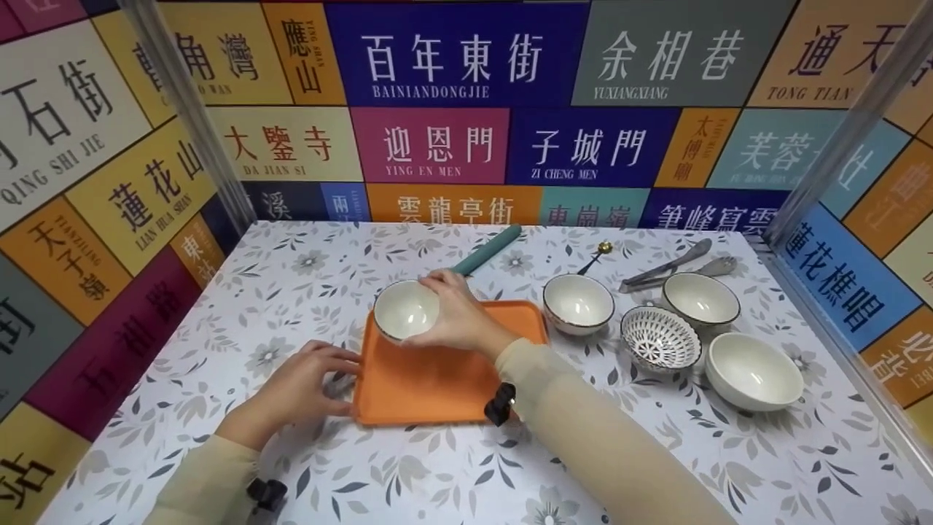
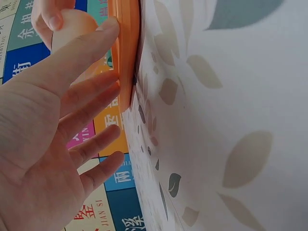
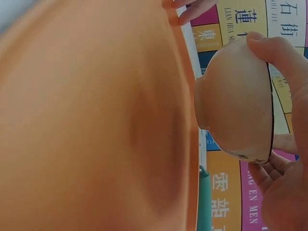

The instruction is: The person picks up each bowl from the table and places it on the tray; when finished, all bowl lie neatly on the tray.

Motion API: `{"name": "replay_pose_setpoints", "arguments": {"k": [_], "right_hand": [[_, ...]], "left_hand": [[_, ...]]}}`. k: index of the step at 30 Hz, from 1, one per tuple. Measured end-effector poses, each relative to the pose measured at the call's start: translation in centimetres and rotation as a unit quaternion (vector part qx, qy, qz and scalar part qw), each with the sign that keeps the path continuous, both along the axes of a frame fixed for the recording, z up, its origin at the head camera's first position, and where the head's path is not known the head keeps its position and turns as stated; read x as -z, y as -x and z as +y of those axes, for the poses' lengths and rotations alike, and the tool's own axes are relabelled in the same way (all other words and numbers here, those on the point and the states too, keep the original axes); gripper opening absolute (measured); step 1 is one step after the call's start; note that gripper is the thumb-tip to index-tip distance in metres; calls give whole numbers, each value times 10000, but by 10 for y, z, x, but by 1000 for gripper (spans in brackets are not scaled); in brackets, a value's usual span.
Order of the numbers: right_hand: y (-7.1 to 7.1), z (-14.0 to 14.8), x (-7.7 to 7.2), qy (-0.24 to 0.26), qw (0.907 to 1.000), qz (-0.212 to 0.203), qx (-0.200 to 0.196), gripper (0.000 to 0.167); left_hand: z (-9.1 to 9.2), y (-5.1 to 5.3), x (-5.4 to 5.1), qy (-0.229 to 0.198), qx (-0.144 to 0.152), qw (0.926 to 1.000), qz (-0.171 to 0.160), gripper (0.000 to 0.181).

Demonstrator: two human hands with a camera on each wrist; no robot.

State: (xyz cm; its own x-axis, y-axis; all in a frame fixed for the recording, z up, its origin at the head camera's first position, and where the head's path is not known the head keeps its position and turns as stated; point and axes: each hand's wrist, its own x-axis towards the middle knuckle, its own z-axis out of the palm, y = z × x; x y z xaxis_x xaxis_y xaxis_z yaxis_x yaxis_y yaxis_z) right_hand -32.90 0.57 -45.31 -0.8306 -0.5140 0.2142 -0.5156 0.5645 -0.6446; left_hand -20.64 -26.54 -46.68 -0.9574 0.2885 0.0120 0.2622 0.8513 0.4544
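A white bowl with a dark rim (image 1: 407, 312) is gripped by the right hand (image 1: 459, 315) above the upper left part of an orange tray (image 1: 423, 394). In the right wrist view the bowl (image 3: 238, 101) is upright, thumb and fingers on opposite sides, its base over the tray (image 3: 96, 120). At the tray's left edge the left hand (image 1: 306, 383) touches the rim, fingers spread; in the left wrist view the left hand (image 2: 62, 110) has its thumb and forefinger at the tray's edge (image 2: 126, 57).
Right of the tray stand a white bowl (image 1: 579, 305), a patterned bowl (image 1: 660, 339), another dark-rimmed bowl (image 1: 701, 299) and a larger bowl (image 1: 754, 372). Behind lie a green stick-like object (image 1: 488, 250), a gold-ended spoon (image 1: 603, 249) and grey metal utensils (image 1: 674, 264).
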Motion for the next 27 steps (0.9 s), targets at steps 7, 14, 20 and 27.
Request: {"name": "replay_pose_setpoints", "arguments": {"k": [7, 14, 20, 27], "right_hand": [[12, -18, 7, -29, 9999, 49, -125, 112], [21, -29, 14, 39, 9999, -45, -108, 112], [23, -31, 14, -73, 9999, -28, -117, 111], [22, -32, 15, -205, 9996, -139, -164, 113]], "left_hand": [[1, 1, -1, 42, -38, 9999, -104, 57], [2, 1, -2, 77, -65, 9999, -79, 58], [2, 2, -2, 117, 68, 9999, 44, 57], [1, 0, -2, 109, -9, 9999, -60, 57]]}}
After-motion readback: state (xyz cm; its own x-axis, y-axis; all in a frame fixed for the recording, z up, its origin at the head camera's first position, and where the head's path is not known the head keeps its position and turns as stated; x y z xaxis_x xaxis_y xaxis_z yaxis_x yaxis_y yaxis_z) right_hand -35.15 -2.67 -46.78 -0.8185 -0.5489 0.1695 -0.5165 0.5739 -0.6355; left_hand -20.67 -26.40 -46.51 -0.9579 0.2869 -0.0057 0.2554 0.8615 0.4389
